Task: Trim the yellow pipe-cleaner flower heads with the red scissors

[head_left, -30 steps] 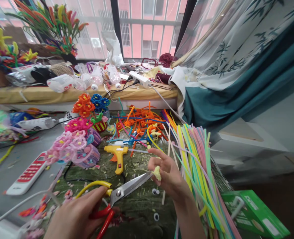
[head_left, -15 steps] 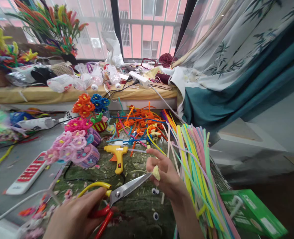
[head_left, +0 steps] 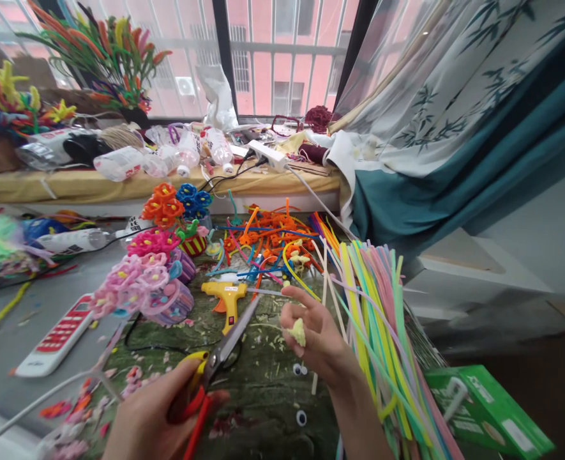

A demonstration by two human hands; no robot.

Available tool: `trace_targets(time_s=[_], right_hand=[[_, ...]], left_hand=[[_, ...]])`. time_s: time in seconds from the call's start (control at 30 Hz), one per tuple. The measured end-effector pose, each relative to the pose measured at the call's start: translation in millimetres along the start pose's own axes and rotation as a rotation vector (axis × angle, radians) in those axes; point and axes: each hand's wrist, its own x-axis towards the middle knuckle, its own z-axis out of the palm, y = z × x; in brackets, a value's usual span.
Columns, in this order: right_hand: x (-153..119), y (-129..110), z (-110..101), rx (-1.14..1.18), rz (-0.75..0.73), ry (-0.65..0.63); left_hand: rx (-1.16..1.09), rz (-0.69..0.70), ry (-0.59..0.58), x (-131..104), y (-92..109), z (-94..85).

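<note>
My left hand (head_left: pixel 155 406) grips scissors (head_left: pixel 227 345) with one yellow and one red handle. Their blades point up and to the right, the tips near the yellow glue gun (head_left: pixel 227 299) and apart from my other hand. Between the fingertips of my right hand (head_left: pixel 318 338) is a small pale yellow fuzzy piece (head_left: pixel 297 331), with a thin stem running left from it. Below that hand lie googly eyes (head_left: pixel 301 418) on the dark green mat (head_left: pixel 258 390), among pale fuzz clippings.
Long pastel pipe cleaners (head_left: pixel 378 319) lie bundled at the right, beside a green box (head_left: pixel 488 406). Pipe-cleaner flowers (head_left: pixel 141 281) and a white-and-red remote (head_left: pixel 57 335) are at the left. Orange pieces (head_left: pixel 272 230) are heaped behind. A cable (head_left: pixel 37 402) crosses the lower left.
The scissors have swung left and upward, so their tips are now away from the yellow piece. My right hand has stayed almost still, keeping its hold.
</note>
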Motion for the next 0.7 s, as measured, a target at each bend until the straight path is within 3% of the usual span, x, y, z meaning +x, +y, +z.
trace_targets(time_s=[0.13, 0.23, 0.37, 0.5, 0.6, 0.7], right_hand=[[-1.3, 0.2, 2.2, -0.002, -0.006, -0.024], [-1.5, 0.6, 3.5, -0.030, 0.008, -0.029], [1.4, -1.3, 7.4, -0.060, 0.019, -0.044], [4.9, -4.8, 17.7, -0.076, 0.008, -0.026], [3.1, -4.3, 29.8, -0.069, -0.044, 0.047], [-5.0, 1.1, 42.1, -0.126, -0.136, 0.216]], left_hand=[[-0.460, -0.252, 0.107, 14.2, 36.5, 22.3], [-0.712, -0.337, 0.059, 31.7, 54.2, 36.1], [-0.759, -0.330, 0.034, 44.6, 64.1, 37.3], [-0.827, -0.291, 0.036, 40.5, 70.5, 29.4], [-0.866, -0.267, 0.132, 32.6, 73.8, 26.7], [-0.857, -0.276, 0.266, 22.9, 76.1, 26.6]])
